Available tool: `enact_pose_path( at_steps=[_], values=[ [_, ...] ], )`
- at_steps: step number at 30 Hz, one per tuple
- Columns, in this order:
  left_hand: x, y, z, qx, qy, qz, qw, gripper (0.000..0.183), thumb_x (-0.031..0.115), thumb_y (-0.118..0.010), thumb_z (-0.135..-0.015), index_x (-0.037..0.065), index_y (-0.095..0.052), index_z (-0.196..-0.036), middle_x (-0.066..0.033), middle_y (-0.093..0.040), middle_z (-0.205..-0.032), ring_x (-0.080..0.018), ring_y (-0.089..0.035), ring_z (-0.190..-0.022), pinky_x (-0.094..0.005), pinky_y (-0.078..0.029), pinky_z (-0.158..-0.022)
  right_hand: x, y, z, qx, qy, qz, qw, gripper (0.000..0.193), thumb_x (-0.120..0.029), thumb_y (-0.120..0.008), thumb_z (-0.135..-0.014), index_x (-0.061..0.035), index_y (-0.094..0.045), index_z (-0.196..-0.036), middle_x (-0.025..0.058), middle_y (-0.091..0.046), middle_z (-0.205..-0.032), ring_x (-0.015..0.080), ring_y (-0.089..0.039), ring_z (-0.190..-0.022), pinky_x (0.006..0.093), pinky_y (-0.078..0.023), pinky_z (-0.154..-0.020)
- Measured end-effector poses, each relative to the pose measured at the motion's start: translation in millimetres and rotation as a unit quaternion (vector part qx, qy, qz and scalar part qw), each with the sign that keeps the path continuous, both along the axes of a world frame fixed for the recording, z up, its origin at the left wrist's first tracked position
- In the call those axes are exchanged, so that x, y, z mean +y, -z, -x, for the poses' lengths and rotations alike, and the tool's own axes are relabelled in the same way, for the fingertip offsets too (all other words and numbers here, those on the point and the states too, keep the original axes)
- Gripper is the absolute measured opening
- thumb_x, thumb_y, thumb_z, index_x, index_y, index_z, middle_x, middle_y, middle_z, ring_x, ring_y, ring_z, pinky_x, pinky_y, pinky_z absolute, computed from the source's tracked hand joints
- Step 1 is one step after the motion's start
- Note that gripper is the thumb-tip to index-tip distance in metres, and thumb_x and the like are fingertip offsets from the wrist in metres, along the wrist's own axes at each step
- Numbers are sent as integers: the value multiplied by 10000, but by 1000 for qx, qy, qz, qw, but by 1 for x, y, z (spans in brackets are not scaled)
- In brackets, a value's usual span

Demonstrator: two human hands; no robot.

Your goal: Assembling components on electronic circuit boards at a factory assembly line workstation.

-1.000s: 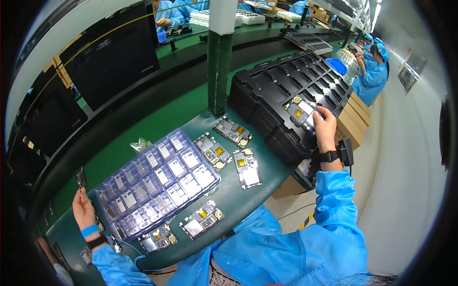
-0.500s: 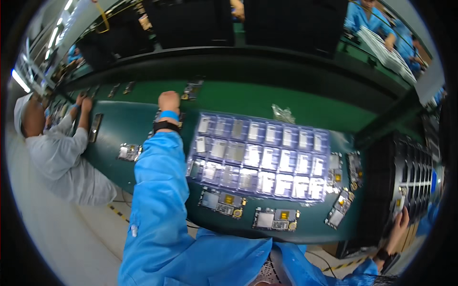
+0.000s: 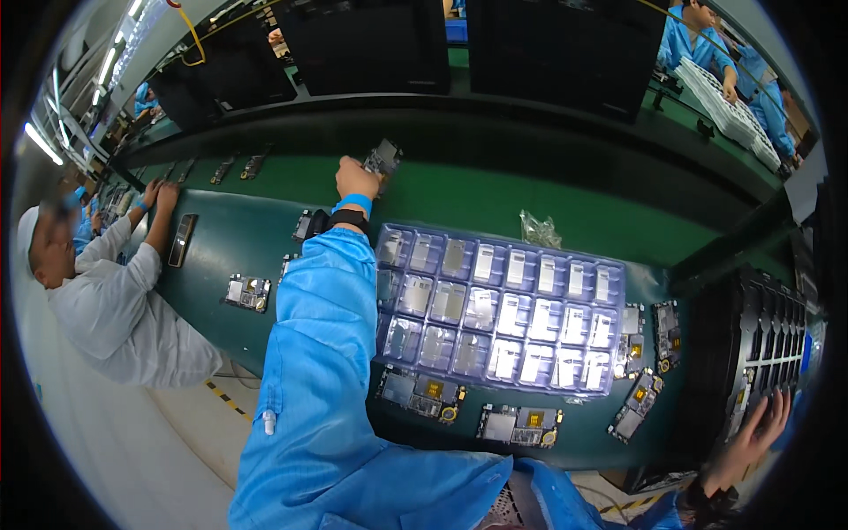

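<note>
My left hand [image 3: 355, 179] reaches over the green strip at the back of the bench. Its fingers are closed on the near left edge of a tilted circuit board [image 3: 383, 157]. At the far right my right hand [image 3: 751, 435] is open, fingers spread, beside a black compartment tray [image 3: 767, 309]. A circuit board [image 3: 740, 402] lies in that tray close to the fingertips. A clear purple plastic tray [image 3: 389, 340] with rows of pale flat pieces lies on the bench between my arms.
Several loose boards, such as one circuit board [image 3: 521, 426], lie around the purple tray. A crumpled clear bag [image 3: 539, 231] sits behind it. A dark bar-shaped thing [image 3: 182, 240] lies at left, near a person in white [image 3: 115, 300]. Dark panels [image 3: 362, 49] stand along the back.
My left hand has moved right and away from me and taken hold of the circuit board on the green strip. My right hand has let go of the board in the black tray.
</note>
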State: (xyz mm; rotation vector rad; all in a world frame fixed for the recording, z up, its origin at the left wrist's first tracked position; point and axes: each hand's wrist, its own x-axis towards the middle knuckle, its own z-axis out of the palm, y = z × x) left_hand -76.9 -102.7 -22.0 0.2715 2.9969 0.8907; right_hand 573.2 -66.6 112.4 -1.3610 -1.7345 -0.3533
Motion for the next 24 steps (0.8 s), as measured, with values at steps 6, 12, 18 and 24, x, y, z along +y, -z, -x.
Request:
enact_pose_path(
  at_steps=[6,12,18,24],
  values=[
    [-31,-45,-16,162,48,-394,903,403,84,-746,-617,-13,-506,-927,-131,-593,-866,-263,-593,-767,-348,-472,-669,-27,-19,147,129,-325,155,924,160,38,-507,-764,47,-547,-919,126,-540,-989,199,-502,-943,300,-371,-854],
    [-118,-139,-79,-195,259,-686,651,244,81,-566,-827,-28,-478,-1026,-120,-568,-952,-214,-575,-840,-377,-499,-759,-23,32,269,-12,-501,305,810,134,-89,-615,-706,-10,-603,-813,146,-563,-786,296,-559,-726,362,-441,-651],
    [-218,-159,-152,-225,258,-683,645,292,112,-467,-886,14,-415,-1156,-98,-530,-1057,-164,-525,-953,-331,-505,-735,-18,101,360,-74,-396,240,883,172,-175,-635,-693,-4,-618,-709,191,-536,-816,336,-560,-742,410,-470,-663],
    [-311,-146,-172,-198,282,-730,590,330,130,-394,-920,50,-363,-1239,-51,-500,-1131,-131,-517,-937,-259,-481,-597,-31,95,398,-163,-285,318,890,313,-300,-686,-678,-4,-647,-773,205,-548,-900,330,-573,-814,387,-485,-698]
  ],
)
